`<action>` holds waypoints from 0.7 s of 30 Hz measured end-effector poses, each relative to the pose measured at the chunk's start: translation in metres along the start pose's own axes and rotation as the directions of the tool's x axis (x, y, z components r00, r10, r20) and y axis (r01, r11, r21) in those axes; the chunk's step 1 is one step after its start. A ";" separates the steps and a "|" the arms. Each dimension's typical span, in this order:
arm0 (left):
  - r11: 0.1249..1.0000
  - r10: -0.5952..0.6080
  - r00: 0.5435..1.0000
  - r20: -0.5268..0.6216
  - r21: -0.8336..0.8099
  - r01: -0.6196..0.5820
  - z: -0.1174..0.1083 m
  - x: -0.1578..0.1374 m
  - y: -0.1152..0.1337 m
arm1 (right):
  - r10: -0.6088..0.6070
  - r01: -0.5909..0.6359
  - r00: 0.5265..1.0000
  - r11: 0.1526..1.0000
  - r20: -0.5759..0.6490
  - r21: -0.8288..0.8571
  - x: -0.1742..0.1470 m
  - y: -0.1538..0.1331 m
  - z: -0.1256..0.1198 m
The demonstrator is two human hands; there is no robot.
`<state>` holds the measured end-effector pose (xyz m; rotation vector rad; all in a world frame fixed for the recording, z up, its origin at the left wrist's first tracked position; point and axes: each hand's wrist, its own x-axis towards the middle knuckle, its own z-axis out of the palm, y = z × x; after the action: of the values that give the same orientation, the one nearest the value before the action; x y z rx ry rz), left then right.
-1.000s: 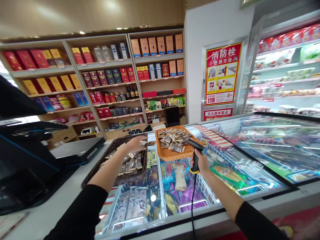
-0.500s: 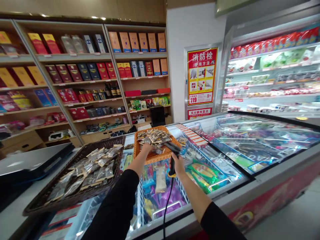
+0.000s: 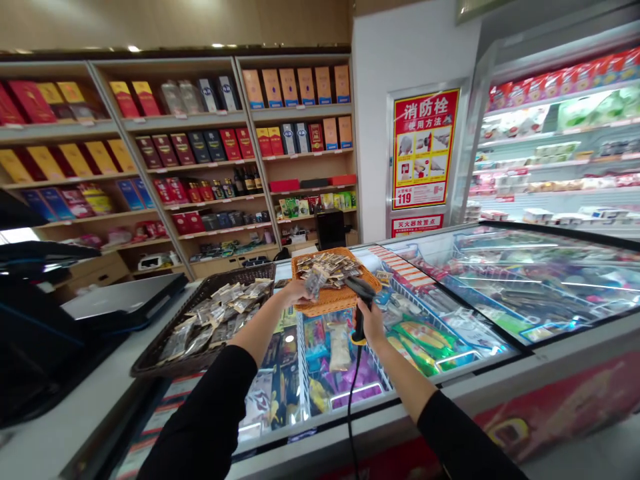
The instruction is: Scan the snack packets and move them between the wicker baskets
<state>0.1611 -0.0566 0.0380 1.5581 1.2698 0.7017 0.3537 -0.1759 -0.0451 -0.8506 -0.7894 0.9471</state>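
My left hand (image 3: pixel 296 292) is closed on a small clear packet (image 3: pixel 316 280) at the left side of an orange wicker basket (image 3: pixel 325 303). Many similar packets (image 3: pixel 337 265) lie heaped in that basket. In my right hand (image 3: pixel 371 321) is a black barcode scanner (image 3: pixel 361 293), gripped by its handle. Its head points left over the basket's right side, and its cable (image 3: pixel 353 400) hangs down in front. To the left, a dark brown wicker tray (image 3: pixel 155 370) holds more packets (image 3: pixel 225 310).
Both containers rest on or beside a glass-topped chest freezer (image 3: pixel 320 427) full of frozen goods. A grey laptop-like device (image 3: pixel 125 300) sits on the counter at left. Shelves of boxed bottles (image 3: pixel 200 147) line the back wall. A lit refrigerated display (image 3: pixel 560 153) stands at right.
My left hand has drawn back left from the heap with a packet now visible in it. The right hand still holds the scanner. The view has turned left.
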 end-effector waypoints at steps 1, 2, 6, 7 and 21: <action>0.982 -0.037 0.999 0.016 -0.183 0.039 -0.005 -0.006 -0.002 | -0.020 0.020 0.999 1.000 0.035 -0.004 -0.002 0.000 0.006; 0.944 -0.052 0.998 0.027 -0.325 0.058 -0.011 -0.012 -0.004 | -0.035 0.035 0.997 0.999 0.068 -0.005 -0.004 0.000 0.012; 0.826 0.004 1.000 -0.011 -0.563 -0.010 -0.034 -0.034 -0.016 | -0.036 0.030 0.991 0.998 0.126 0.047 -0.018 0.006 0.043; 0.811 0.008 1.000 -0.029 -0.584 -0.023 -0.038 -0.038 -0.020 | -0.024 0.016 0.990 0.998 0.140 0.059 -0.023 0.009 0.049; 0.840 0.290 0.827 -0.482 -0.286 -0.462 -0.028 -0.033 -0.045 | 0.032 0.057 0.933 0.970 0.357 -0.237 -0.065 0.019 0.059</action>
<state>0.1098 -0.0795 0.0116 1.3701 1.0210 1.5319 0.2716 -0.2133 -0.0481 -0.8937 -1.2466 1.0225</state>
